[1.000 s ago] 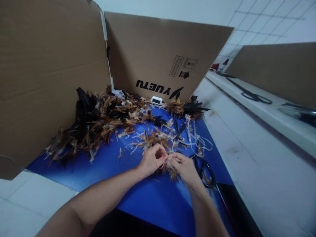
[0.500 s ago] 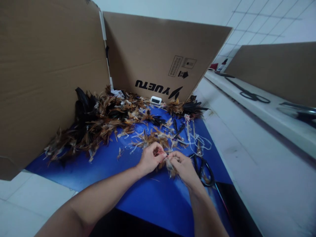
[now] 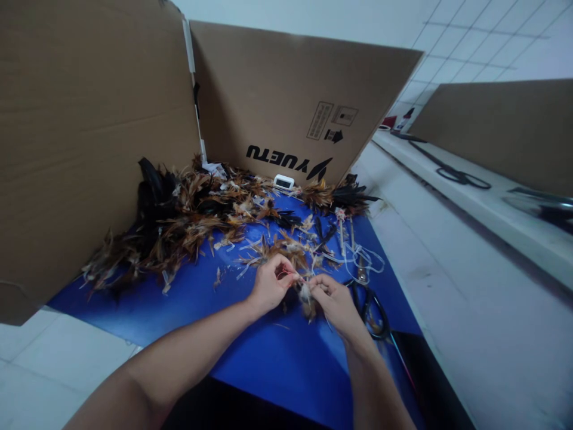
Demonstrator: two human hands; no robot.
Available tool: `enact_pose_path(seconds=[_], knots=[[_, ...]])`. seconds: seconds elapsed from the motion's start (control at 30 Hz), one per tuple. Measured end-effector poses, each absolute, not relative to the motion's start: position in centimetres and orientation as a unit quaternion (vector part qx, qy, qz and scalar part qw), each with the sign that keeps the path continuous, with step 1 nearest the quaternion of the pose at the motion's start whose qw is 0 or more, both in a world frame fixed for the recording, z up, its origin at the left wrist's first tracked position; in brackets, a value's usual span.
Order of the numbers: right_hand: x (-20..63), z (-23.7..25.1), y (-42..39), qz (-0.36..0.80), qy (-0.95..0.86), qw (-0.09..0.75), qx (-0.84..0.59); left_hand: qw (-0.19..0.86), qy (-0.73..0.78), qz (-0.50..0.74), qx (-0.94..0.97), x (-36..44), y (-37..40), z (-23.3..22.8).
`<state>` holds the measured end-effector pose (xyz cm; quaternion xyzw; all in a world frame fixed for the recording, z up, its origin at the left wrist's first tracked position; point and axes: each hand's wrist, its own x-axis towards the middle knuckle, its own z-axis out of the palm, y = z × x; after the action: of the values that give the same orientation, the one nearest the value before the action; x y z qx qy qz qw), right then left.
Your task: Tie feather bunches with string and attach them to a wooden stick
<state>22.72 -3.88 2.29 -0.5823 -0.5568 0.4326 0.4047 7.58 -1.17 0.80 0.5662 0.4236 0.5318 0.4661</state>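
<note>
Where tall cardboard walls [image 3: 89, 137] close in the left and far sides, a blue sheet [image 3: 268, 358] carries a heap of brown and black feathers [image 3: 179, 218]. Near its right edge, the left hand [image 3: 271, 286] and right hand [image 3: 333, 301] together pinch a small feather bundle [image 3: 306, 297], a red band [image 3: 283, 274] in the left fingers. Black scissors [image 3: 371, 310] lie just right.

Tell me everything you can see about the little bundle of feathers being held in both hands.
The feather bundle is a small tuft of brown and pale, fluffy feathers, hanging downward between the two hands just above the blue mat. The left hand and right hand pinch it at its top end, where a thin red band shows at the left fingers. Its lower tips are dark and ragged. How it is bound is too small to tell.
</note>
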Motion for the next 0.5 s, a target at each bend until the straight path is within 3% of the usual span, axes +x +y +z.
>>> enact_pose_path(seconds=[0.5], knots=[[23.25,1.72,-3.72,0.382,-0.578,0.409,-0.593,0.465,0.421,0.554,0.547,7.40,-0.78,0.62]])
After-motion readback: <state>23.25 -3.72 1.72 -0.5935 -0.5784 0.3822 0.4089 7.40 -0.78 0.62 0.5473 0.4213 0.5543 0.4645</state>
